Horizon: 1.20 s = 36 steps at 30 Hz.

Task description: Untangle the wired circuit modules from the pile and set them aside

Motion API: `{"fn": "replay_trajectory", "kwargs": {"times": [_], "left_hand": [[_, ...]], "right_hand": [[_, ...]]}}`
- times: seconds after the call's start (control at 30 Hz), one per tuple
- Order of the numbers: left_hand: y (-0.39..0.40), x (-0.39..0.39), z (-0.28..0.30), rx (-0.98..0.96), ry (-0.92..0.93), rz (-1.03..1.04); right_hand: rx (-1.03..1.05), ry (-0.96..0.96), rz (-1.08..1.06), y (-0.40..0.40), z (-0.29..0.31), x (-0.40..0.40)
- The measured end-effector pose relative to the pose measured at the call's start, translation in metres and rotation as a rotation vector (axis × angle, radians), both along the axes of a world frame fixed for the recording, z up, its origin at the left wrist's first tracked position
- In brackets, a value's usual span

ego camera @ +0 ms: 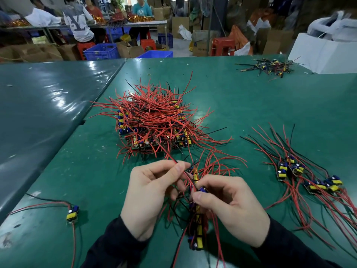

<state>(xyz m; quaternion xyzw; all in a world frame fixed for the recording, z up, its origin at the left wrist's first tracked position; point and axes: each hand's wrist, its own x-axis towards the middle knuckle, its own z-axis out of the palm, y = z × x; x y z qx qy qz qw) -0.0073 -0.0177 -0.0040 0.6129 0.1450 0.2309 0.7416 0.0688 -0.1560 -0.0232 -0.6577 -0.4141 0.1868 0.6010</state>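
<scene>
In the lower centre of the frame a small bunch of wired modules is held above the green worktop between both hands. A few red wires are pinched by the left hand between thumb and forefinger, near the top of the bunch. One module, blue and yellow, is pinched by the fingertips of the right hand, and the rest of the bunch hangs below it.

The big pile lies in the centre of the frame, with many red and some black wires crossing over the boards. The modules already freed are laid at the right edge, and a single module lies at the lower left.

The modules are judged to be light and rigid, with small parts that could be bent or broken. The wires look soft and springy, so they will probably hook on each other. A hold on the board edges seems safer, while the wires are drawn out slowly along their length, not pulled hard at the solder points.
</scene>
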Motion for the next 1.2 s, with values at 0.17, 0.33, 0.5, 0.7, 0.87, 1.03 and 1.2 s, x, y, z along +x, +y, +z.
{"fn": "replay_trajectory", "kwargs": {"times": [0.17,0.33,0.5,0.7,0.87,1.03,1.2], "left_hand": [[-0.001,-0.003,0.002,0.062,-0.011,0.024],[0.003,-0.003,0.001,0.064,-0.049,0.088],[0.001,-0.002,-0.001,0.089,-0.041,0.103],[0.003,-0.003,0.003,0.063,-0.09,0.178],[0.019,-0.004,0.005,0.021,-0.147,0.296],[0.02,-0.002,0.001,0.106,-0.167,0.318],[0.025,-0.001,0.001,0.148,-0.163,0.344]], "right_hand": [[0.026,-0.062,-0.056,0.001,-0.002,-0.004],[0.003,-0.155,-0.058,-0.001,0.002,-0.006],[0.019,-0.16,-0.022,-0.001,0.004,-0.008],[0.019,-0.193,0.038,-0.003,0.009,-0.009],[0.002,-0.215,0.101,-0.004,0.011,-0.009],[0.014,-0.193,0.173,-0.005,0.012,-0.011],[-0.013,0.184,0.233,-0.004,0.016,-0.009]]}}
